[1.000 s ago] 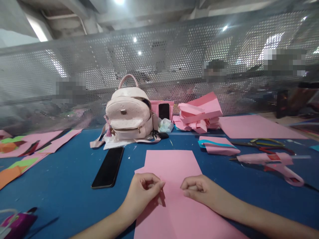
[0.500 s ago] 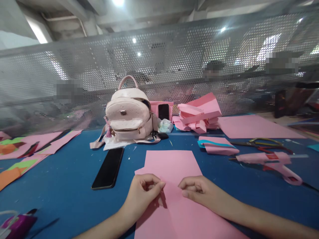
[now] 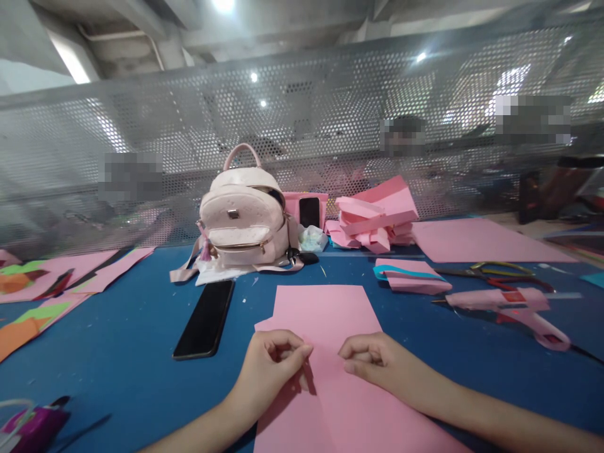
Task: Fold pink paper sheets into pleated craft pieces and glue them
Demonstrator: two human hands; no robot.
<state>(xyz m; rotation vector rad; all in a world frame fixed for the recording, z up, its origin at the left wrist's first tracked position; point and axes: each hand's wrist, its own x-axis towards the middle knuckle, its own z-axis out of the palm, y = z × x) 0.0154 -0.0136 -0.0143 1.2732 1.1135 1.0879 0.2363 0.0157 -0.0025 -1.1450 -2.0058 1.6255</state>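
Paper (image 3: 333,402), pink, lies beneath and between my left hand (image 3: 274,365) and my right hand (image 3: 380,362), reaching past my fingertips on the far side and back toward me on the near side. Over the last second almost nothing changes: my right hand edges a trace toward the left, which keeps its place, and the pink sheet lies as it did. I judge that the handling is at a brief pause. On the left, thumb and index fingertip come together; whether they pinch anything thin, I cannot tell. On the right, the fingers curl loosely, thumb and index slightly parted, with nothing visible between them. Beyond my left hand and to its left rests a smartphone (image 3: 205,321); beyond my right hand and to its right, a pink glue gun (image 3: 509,301), with scissors (image 3: 503,272) just past it, all apart from my fingers.
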